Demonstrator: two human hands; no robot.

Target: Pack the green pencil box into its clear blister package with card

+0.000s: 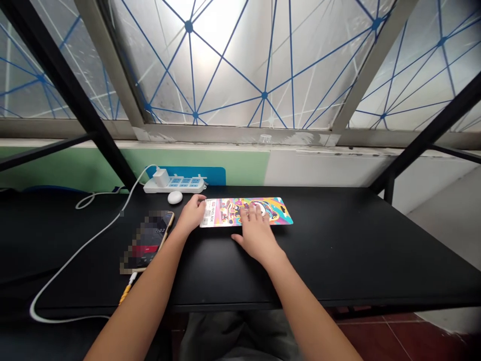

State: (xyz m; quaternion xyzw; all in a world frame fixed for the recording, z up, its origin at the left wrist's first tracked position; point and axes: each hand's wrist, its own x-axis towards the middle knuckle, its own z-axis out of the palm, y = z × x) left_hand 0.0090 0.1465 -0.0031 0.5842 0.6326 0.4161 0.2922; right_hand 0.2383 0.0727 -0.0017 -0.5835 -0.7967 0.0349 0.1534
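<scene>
A flat colourful pencil box point(278, 213) with cartoon print lies lengthwise on the black table point(338, 250), near the far edge. My left hand point(192, 213) curls against its left end, fingers bent around the short edge. My right hand point(255, 233) lies flat on top of its middle, fingers spread and stretched out, pressing down on the lid.
A phone point(148, 240) with a yellow-tipped cable lies left of my left arm. Behind it sit a white power strip point(176, 184) with a charger and a small white oval object point(175, 197). A white cable point(75, 250) loops over the table's left part. Black frame posts stand at both sides.
</scene>
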